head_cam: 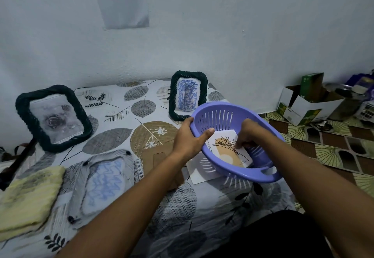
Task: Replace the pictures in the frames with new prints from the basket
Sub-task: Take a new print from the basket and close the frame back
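My left hand [189, 139] grips the near-left rim of a purple slotted basket [261, 168], tilting it toward me above the bed. Inside it lies a print [224, 150] with a tan shape and a black line plant; my right hand [245, 134] reaches in and pinches its right edge. A dark rope-edged frame [53, 116] with a grey rose picture leans at the left. A second such frame [187, 94] with blue scribble stands behind the basket. A frame lying face-down [101, 183], showing blue scribble, rests near me on the left.
A leaf-patterned sheet [125, 120] covers the bed. A yellow cloth [28, 195] lies at the front left. A brown cardboard backing [155, 160] and a white sheet [200, 173] lie under the basket. Open cardboard boxes [303, 106] sit on the patterned floor at right.
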`<action>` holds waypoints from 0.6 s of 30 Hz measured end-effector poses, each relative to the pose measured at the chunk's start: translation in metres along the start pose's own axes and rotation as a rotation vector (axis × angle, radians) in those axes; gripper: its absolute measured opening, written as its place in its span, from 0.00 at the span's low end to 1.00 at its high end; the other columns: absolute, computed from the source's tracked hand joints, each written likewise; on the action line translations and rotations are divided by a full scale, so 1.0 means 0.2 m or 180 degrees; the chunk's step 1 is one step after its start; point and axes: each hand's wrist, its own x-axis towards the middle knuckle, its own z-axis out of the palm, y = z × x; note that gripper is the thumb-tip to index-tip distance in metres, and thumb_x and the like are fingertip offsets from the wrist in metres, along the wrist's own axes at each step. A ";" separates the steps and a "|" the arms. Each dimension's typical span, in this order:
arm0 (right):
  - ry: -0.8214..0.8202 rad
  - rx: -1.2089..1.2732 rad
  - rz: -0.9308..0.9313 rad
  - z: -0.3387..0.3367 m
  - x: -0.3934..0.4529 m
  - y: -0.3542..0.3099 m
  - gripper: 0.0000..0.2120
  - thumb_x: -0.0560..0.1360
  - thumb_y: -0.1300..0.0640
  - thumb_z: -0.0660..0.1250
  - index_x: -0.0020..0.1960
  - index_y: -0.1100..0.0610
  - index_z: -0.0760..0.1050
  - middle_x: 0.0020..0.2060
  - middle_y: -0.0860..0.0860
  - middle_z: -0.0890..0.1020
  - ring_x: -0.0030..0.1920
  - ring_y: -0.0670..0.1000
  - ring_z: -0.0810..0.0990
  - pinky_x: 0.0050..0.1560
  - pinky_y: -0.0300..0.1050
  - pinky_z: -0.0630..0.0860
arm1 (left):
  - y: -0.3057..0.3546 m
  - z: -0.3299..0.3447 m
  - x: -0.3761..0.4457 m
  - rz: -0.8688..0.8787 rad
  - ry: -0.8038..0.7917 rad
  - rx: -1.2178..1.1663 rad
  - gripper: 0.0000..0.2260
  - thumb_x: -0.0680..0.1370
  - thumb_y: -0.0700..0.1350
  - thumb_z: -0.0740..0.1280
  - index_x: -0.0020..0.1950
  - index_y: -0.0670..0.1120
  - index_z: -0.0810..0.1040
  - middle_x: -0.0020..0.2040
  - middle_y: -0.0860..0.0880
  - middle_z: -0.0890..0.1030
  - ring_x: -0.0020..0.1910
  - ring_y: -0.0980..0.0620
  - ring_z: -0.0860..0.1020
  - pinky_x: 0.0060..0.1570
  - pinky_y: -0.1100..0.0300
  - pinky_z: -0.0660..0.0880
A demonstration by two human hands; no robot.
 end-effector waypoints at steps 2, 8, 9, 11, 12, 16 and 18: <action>0.0060 -0.0036 -0.0018 -0.01 0.00 0.00 0.11 0.66 0.63 0.78 0.35 0.64 0.76 0.29 0.57 0.79 0.28 0.52 0.77 0.35 0.45 0.77 | 0.00 0.00 0.00 -0.0002 0.0001 0.0007 0.26 0.74 0.50 0.72 0.68 0.44 0.69 0.47 0.58 0.71 0.49 0.56 0.73 0.49 0.61 0.70; 0.0103 -0.0117 0.0015 -0.03 0.01 0.00 0.17 0.68 0.64 0.75 0.22 0.63 0.76 0.20 0.55 0.76 0.20 0.51 0.73 0.23 0.39 0.70 | -0.01 0.00 0.00 0.0008 0.0008 -0.0020 0.26 0.74 0.51 0.72 0.68 0.44 0.69 0.49 0.56 0.72 0.49 0.56 0.72 0.49 0.62 0.69; 0.0064 -0.0089 0.0052 -0.04 0.01 0.00 0.22 0.70 0.65 0.73 0.18 0.61 0.74 0.16 0.53 0.74 0.16 0.49 0.71 0.20 0.36 0.67 | -0.01 0.00 0.00 0.0011 -0.0002 -0.0017 0.26 0.74 0.51 0.72 0.68 0.45 0.69 0.50 0.56 0.72 0.49 0.56 0.72 0.49 0.62 0.69; 0.0110 0.0017 0.0069 -0.05 0.00 0.00 0.21 0.70 0.64 0.73 0.20 0.61 0.74 0.13 0.51 0.71 0.12 0.47 0.68 0.17 0.34 0.64 | -0.01 0.00 0.01 0.0000 -0.0009 0.0003 0.27 0.74 0.51 0.72 0.68 0.45 0.69 0.50 0.56 0.72 0.50 0.56 0.72 0.50 0.61 0.69; 0.0179 0.0046 0.0040 -0.05 0.00 0.00 0.18 0.70 0.63 0.74 0.24 0.62 0.74 0.13 0.51 0.71 0.13 0.47 0.68 0.17 0.34 0.64 | -0.01 0.00 0.01 -0.0002 -0.0014 0.0008 0.27 0.74 0.52 0.72 0.68 0.45 0.68 0.51 0.55 0.72 0.50 0.55 0.72 0.50 0.61 0.70; 0.0198 0.0502 -0.0125 -0.08 -0.02 0.00 0.11 0.66 0.64 0.76 0.32 0.63 0.75 0.24 0.56 0.75 0.21 0.51 0.68 0.22 0.37 0.64 | -0.01 0.00 0.01 0.0033 -0.0022 0.0026 0.26 0.74 0.50 0.72 0.68 0.43 0.69 0.50 0.55 0.71 0.50 0.55 0.73 0.49 0.61 0.70; 0.0147 0.0872 -0.0158 -0.11 -0.02 0.00 0.08 0.66 0.65 0.76 0.35 0.64 0.77 0.28 0.57 0.76 0.23 0.51 0.67 0.25 0.39 0.63 | 0.00 -0.01 0.01 0.0019 -0.0017 0.0089 0.28 0.73 0.52 0.73 0.68 0.43 0.69 0.52 0.54 0.72 0.51 0.54 0.73 0.50 0.60 0.71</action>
